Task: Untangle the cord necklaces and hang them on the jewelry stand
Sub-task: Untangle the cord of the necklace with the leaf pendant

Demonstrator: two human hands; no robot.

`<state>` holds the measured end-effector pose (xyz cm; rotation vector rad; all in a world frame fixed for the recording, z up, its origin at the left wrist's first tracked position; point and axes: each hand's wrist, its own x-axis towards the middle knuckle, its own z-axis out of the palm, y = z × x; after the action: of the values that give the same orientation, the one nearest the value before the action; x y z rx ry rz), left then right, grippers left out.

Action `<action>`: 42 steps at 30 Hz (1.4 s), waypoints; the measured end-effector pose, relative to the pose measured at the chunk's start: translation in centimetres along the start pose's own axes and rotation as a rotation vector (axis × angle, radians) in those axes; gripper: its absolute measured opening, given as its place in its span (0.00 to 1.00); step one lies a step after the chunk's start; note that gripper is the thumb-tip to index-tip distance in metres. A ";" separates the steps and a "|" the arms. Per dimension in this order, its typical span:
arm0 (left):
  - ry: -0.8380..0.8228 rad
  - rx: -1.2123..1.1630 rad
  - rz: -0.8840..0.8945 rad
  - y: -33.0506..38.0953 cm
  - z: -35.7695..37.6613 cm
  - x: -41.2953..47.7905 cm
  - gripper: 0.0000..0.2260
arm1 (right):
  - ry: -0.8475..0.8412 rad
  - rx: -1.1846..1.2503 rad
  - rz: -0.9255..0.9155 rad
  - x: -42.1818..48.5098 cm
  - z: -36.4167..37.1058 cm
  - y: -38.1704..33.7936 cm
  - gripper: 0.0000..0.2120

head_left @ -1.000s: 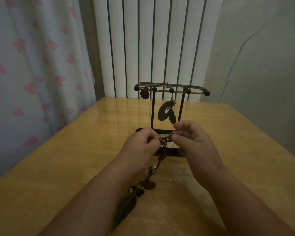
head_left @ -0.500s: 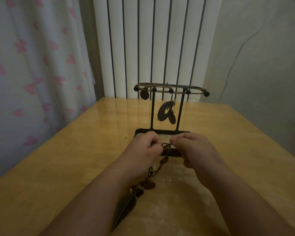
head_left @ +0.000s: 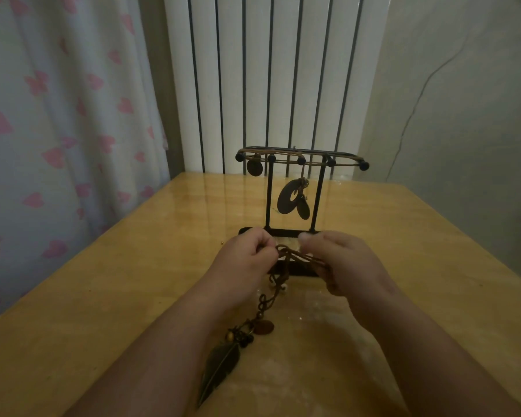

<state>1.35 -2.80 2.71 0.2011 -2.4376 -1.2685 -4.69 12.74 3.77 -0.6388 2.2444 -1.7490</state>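
the left grip and right grip sit close together over the worktop, just in front of the base of the jewelry stand. both have fingers curled, pinching a knotted bunch of the brown cord necklace from either side. its cords trail toward the person and lie on the worktop, ending in a round disc and a dark feather pendant. a hung necklace with a ring-shaped pendant dangles from the stand's top bar.
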 end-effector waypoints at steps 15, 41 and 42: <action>0.014 -0.256 -0.032 0.1 0.0 -0.1 0.05 | 0.051 -0.240 -0.174 0.2 1.0 0.5 0.06; -0.049 -0.359 -0.170 0.6 -0.3 0.0 0.06 | 0.099 0.350 -0.037 0.3 0.1 -0.3 0.12; -0.037 -0.349 -0.178 0.5 -0.3 0.0 0.06 | 0.120 0.406 -0.047 0.3 0.0 -0.4 0.12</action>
<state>1.52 -2.74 3.32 0.3038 -2.2198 -1.7636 -4.88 12.55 4.21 -0.5116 1.8651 -2.2316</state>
